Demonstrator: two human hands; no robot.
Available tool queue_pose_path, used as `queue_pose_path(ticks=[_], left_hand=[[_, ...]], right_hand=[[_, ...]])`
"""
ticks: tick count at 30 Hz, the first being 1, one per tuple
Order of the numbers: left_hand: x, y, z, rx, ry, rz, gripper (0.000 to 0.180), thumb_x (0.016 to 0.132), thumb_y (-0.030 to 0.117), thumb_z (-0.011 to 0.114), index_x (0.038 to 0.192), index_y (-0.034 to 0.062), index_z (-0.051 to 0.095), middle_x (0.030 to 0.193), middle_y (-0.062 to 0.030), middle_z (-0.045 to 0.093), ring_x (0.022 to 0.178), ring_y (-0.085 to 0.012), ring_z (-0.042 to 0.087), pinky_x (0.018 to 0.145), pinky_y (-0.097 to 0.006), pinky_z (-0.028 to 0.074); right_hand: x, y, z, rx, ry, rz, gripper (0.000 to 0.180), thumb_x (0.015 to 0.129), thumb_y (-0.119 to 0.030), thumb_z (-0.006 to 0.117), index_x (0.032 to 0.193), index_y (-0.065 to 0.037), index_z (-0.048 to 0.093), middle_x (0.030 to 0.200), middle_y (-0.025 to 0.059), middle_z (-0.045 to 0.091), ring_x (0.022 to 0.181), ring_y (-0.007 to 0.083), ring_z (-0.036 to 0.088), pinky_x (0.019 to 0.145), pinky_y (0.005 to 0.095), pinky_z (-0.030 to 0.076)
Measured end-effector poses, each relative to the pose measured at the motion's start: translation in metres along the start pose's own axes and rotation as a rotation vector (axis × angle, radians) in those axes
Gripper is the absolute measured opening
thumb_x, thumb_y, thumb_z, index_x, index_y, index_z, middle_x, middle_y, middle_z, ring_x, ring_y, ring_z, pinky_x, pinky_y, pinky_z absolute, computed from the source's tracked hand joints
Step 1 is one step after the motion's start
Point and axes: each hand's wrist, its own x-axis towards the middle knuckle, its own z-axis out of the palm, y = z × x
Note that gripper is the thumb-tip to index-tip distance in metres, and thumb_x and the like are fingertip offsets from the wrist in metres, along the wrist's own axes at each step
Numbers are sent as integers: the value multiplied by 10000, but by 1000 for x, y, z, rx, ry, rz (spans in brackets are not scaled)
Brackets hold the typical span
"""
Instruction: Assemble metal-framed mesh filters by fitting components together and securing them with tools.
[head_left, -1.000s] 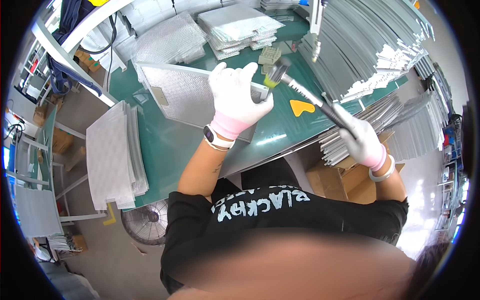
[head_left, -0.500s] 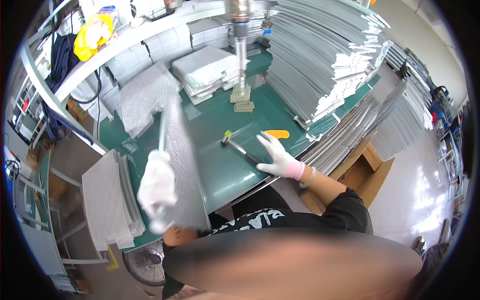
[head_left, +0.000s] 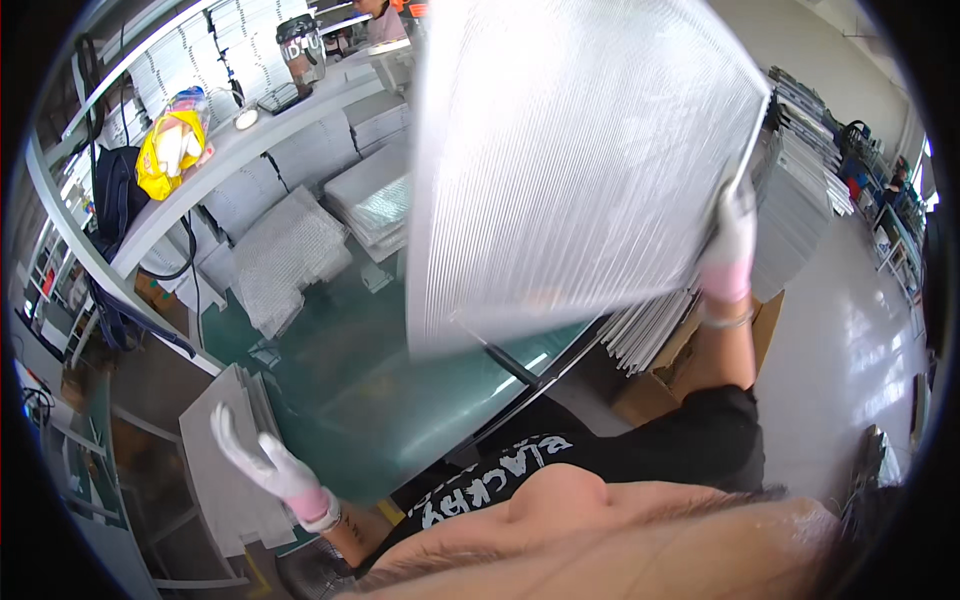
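A large ribbed translucent panel is raised upright above the green worktable, filling the upper centre of view. The gloved right hand is clamped on its right edge. The gloved left hand is spread open, holding nothing, just beside a grey sheet stack.

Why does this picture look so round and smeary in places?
Head view: the fisheye lens bends the shelf edge and blackens the corners; the raised ribbed panel is motion-blurred and washed pale; the right hand is smeared, the left hand sharper.
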Motion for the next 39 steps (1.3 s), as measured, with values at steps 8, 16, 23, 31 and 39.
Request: queue_pose_path(ticks=[8,16,23,31,39], left_hand=[[-50,-116,-97,1391,-400,-662,641,933,500,507,1386,48,468,1412,-202,474,1283,-396,456,1053,-504,376],[-55,-98,-106,1141,-601,-868,788,840,577,580,1391,26,462,1408,-225,467,1239,-425,496,1038,-476,413],[-48,-87,-118,1096,-746,-891,931,798,649,594,1433,-3,399,1452,-331,365,1295,-426,462,1070,-455,390],[37,-46,-202,431,-332,-843,475,972,351,557,1235,-42,605,1118,-174,674,1012,-186,615,925,-312,455],[-34,76,-84,393,-728,-400,615,727,297,793,1229,0,599,1288,-247,576,1171,-352,594,991,-401,471]], right_hand=[[304,-24,-7,55,-113,26,349,960,-169,538,1238,37,574,1117,180,644,1043,247,640,879,337,507],[385,15,13,-1275,-83,-264,517,889,-424,593,1148,19,656,1063,219,685,999,348,633,927,349,443],[238,-9,38,-428,160,-622,394,902,-270,629,1200,-14,653,1121,117,684,998,171,626,928,281,451],[-33,46,39,-618,-758,-482,231,858,17,582,1069,-38,659,1072,110,657,1010,251,597,942,367,450],[-208,104,107,-107,-801,-157,278,781,8,641,1056,-31,649,1013,157,646,974,329,616,873,394,488]])
